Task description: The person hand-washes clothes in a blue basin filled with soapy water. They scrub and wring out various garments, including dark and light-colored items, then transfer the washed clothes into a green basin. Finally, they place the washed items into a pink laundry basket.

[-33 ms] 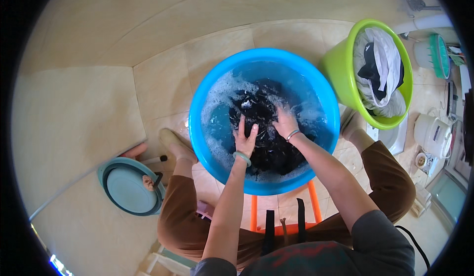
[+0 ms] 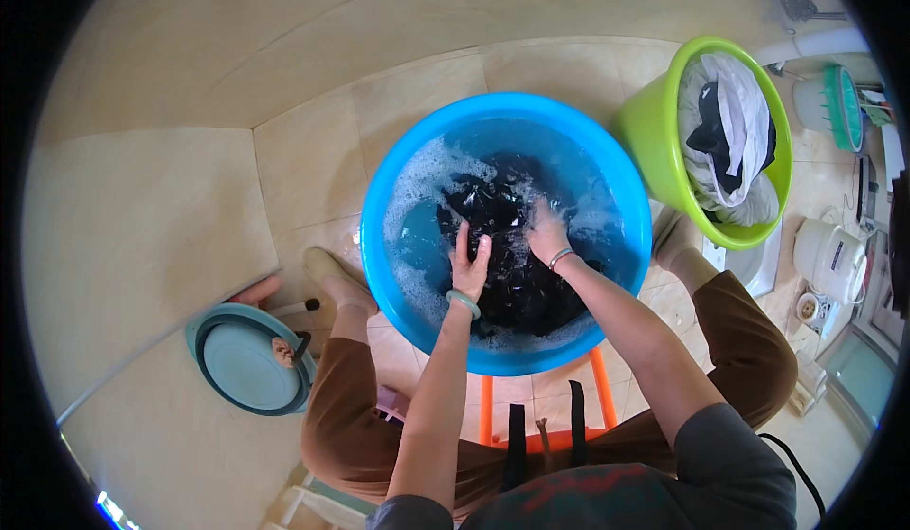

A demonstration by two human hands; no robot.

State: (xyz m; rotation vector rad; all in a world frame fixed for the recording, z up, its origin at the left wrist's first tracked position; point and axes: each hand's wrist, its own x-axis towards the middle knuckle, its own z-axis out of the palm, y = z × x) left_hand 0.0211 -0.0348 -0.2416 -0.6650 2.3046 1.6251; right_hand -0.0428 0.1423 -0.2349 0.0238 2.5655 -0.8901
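Note:
A large blue basin (image 2: 374, 246) holds foamy water and dark wet cloth (image 2: 531, 293), most of it under the surface. My left hand (image 2: 467, 263), with a pale green bangle at its wrist, lies at the left part of the cloth, thumb and fingers apart. To its right, my right hand (image 2: 547, 234), wearing a silver bangle, dips into the water beside the cloth. Its fingertips are partly hidden by water and blur, so whether they grip the cloth does not show. White suds (image 2: 427, 174) float along the basin's left side.
At the right, a lime green bucket (image 2: 654, 151) of white and black laundry stands close against the basin. A grey-green folding basin (image 2: 248, 364) leans by the left wall. Orange stool legs (image 2: 603, 388) show below the basin. A white lidded bucket (image 2: 828, 253) stands far right.
My right hand's fingers sit slightly deeper in the water and are less distinct. The left hand has barely shifted.

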